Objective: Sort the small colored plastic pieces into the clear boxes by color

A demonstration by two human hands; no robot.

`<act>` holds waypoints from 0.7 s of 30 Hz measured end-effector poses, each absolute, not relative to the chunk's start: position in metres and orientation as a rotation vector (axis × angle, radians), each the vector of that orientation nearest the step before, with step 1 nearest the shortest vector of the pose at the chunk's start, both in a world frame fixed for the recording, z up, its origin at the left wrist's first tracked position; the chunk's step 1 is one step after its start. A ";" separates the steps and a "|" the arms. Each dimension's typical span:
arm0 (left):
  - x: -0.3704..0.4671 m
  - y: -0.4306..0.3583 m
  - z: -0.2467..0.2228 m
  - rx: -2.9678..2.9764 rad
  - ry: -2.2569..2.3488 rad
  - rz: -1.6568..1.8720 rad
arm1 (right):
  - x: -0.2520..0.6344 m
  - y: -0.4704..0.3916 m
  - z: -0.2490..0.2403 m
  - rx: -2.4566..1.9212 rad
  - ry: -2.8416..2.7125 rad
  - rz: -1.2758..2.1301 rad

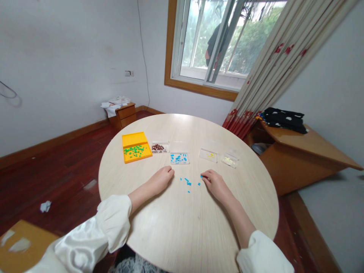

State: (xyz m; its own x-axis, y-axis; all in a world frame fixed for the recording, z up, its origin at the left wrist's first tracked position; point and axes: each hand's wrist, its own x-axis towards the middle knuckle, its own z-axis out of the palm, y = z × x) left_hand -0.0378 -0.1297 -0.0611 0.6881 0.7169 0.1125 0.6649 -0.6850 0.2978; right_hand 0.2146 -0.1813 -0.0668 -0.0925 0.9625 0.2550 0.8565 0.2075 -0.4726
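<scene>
My right hand (214, 184) is closed in a pinch on a small blue piece (201, 176), just above the table or touching it; I cannot tell which. Several more small flat blue pieces (189, 184) lie loose on the table between my hands. My left hand (162, 178) rests on the table to their left with its fingers curled in; whether anything is inside is hidden. Beyond my hands stands a clear box (179, 163) holding many blue pieces, its lid apparently folded back.
An open yellow case (133, 138) with green pieces stands at the left of the round table (196, 227). Beside it is a clear box of dark brown pieces (158, 147). Two clear boxes with yellow pieces (212, 155) and pale pieces (229, 161) stand to the right.
</scene>
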 end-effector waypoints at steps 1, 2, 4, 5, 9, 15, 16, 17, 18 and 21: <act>-0.038 -0.129 -0.062 2.653 1.105 0.354 | 0.214 -0.181 -0.069 -1.670 -1.979 0.261; -0.038 -0.127 -0.063 2.633 1.099 0.394 | 0.213 -0.180 -0.071 -1.656 -1.976 0.244; -0.037 -0.119 -0.061 2.581 1.092 0.505 | 0.211 -0.179 -0.075 -1.618 -1.967 0.198; -0.035 -0.113 -0.059 2.556 1.090 0.573 | 0.210 -0.179 -0.077 -1.599 -1.959 0.175; -0.021 -0.081 -0.045 2.456 1.134 0.774 | 0.206 -0.182 -0.081 -1.561 -1.912 0.130; -0.005 -0.060 -0.036 2.397 1.195 0.865 | 0.202 -0.186 -0.083 -1.533 -1.806 0.161; -0.006 -0.061 -0.036 2.391 1.207 0.872 | 0.202 -0.186 -0.083 -1.529 -1.785 0.174; -0.008 -0.064 -0.035 2.387 1.218 0.868 | 0.201 -0.186 -0.083 -1.525 -1.761 0.189; -0.012 -0.067 -0.035 2.386 1.228 0.851 | 0.200 -0.186 -0.083 -1.522 -1.735 0.208; -0.027 -0.083 -0.033 2.398 1.221 0.728 | 0.194 -0.186 -0.081 -1.512 -1.645 0.274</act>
State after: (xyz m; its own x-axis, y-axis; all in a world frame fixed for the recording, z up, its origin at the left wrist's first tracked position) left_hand -0.0275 -0.0827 -0.0334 0.4960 0.8209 0.2831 0.6397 -0.5659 0.5201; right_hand 0.1944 -0.1856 -0.0809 0.1056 0.8944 0.4346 0.7050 0.2409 -0.6671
